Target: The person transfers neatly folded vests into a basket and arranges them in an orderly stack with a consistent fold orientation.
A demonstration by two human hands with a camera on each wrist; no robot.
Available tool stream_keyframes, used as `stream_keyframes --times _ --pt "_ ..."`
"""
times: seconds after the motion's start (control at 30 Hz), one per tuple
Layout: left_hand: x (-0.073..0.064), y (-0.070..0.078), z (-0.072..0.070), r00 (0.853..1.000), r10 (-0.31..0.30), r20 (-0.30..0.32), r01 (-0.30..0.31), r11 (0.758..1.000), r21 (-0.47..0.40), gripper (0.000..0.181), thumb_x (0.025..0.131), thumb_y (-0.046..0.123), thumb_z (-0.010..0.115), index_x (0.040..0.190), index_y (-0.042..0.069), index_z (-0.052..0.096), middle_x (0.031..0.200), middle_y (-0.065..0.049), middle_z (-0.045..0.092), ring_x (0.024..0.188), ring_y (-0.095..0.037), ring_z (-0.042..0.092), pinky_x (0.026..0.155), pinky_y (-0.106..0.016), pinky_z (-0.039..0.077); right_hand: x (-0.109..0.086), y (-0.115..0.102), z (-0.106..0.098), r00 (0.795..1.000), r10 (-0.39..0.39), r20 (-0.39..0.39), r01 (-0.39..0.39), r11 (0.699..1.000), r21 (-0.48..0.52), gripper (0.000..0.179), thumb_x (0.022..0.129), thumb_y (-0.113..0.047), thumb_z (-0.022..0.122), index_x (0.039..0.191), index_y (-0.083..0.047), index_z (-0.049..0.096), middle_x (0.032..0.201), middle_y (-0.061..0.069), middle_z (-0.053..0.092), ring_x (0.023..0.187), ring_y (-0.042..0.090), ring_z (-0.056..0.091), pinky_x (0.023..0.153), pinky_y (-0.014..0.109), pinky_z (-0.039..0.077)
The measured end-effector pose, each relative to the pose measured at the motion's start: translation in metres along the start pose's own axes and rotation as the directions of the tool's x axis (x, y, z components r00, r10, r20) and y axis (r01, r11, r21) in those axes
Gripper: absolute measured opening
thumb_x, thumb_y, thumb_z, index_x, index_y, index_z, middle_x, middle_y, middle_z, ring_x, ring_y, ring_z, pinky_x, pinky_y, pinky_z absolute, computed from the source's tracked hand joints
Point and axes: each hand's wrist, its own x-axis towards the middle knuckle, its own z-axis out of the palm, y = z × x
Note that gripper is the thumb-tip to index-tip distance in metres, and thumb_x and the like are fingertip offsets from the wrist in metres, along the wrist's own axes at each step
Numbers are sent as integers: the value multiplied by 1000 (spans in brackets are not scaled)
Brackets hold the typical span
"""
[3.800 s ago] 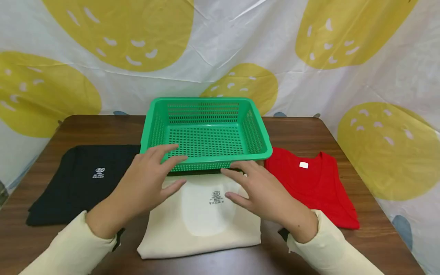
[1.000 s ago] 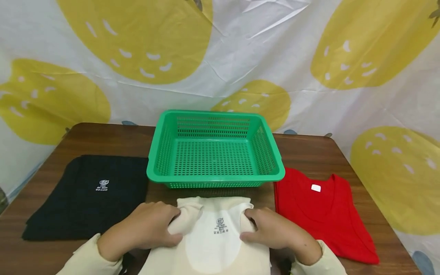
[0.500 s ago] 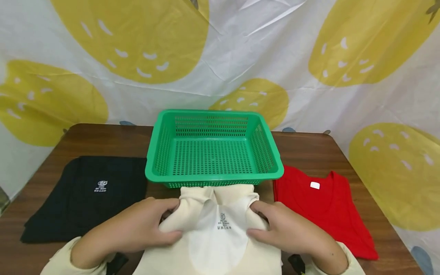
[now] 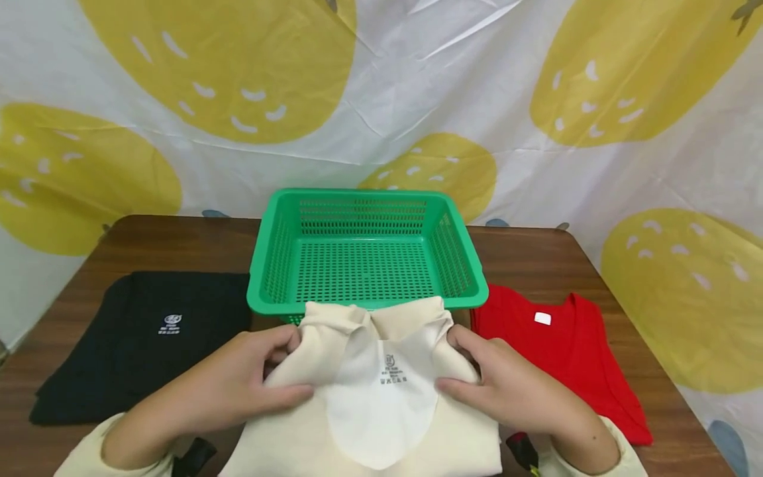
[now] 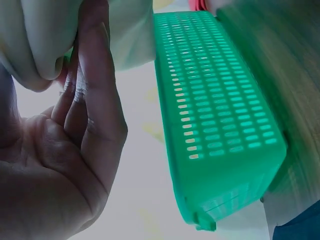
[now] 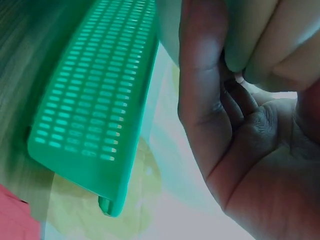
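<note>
Folded black garment (image 4: 143,344) flat on the tabletop (image 4: 530,258), at 9–10 o'clock from my left hand (image 4: 253,384). That hand grips the left side of the cream garment (image 4: 372,397), thumb on the near face, fingers curled behind; cloth sits at its 3 o'clock. Collar end points to 12 o'clock, printed label showing inside the neck. Green basket (image 4: 363,265) at the garment's 12 o'clock; cloth overlaps its near rim in head view, can't tell if touching. My right hand (image 4: 512,387) grips the other side likewise, cloth at its 9 o'clock. Red garment (image 4: 566,358) at 2 o'clock from it, on the tabletop.
</note>
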Motion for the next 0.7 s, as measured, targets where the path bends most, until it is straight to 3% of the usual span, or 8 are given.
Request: stream_keyframes --times 0.13,0.23,0.43,0.57,0.7 --pt "-2 2 -4 999 23 40 -22 999 -26 34 88 28 78 106 9 57 92 4 72 79 -3 65 65 -25 56 -5 -4 -4 1000 -1 -1 1 999 38 38 94 -32 70 121 -14 51 101 1 71 81 8 71 65 28 60" --pt "-3 3 -10 999 39 25 -38 999 -36 35 87 28 79 105 8 57 91 2 72 77 -5 66 63 -27 56 -7 -6 -7 999 -3 -43 6 998 63 45 94 -32 71 127 -14 48 110 4 70 87 10 71 68 27 60" --pt "2 2 -19 995 -30 -100 21 996 -84 38 87 23 79 98 4 47 77 -1 63 66 -8 63 55 -31 56 6 -1 -6 986 -16 -164 38 991 130 48 93 -23 72 128 -12 42 119 11 67 91 14 72 71 30 61" --pt "5 -3 -26 973 -112 -200 93 991 -100 39 89 23 77 108 3 49 84 -8 72 70 -13 69 58 -34 58 26 5 -6 978 -22 -210 65 977 201 46 93 -17 71 125 -9 39 117 17 65 88 19 73 66 34 62" --pt "15 -6 -37 951 -167 -260 148 985 -93 44 90 27 75 116 4 48 93 -14 75 71 -18 72 59 -36 59 43 9 -10 966 23 -257 38 972 232 51 92 -16 72 128 -12 36 111 19 67 84 22 74 63 38 61"
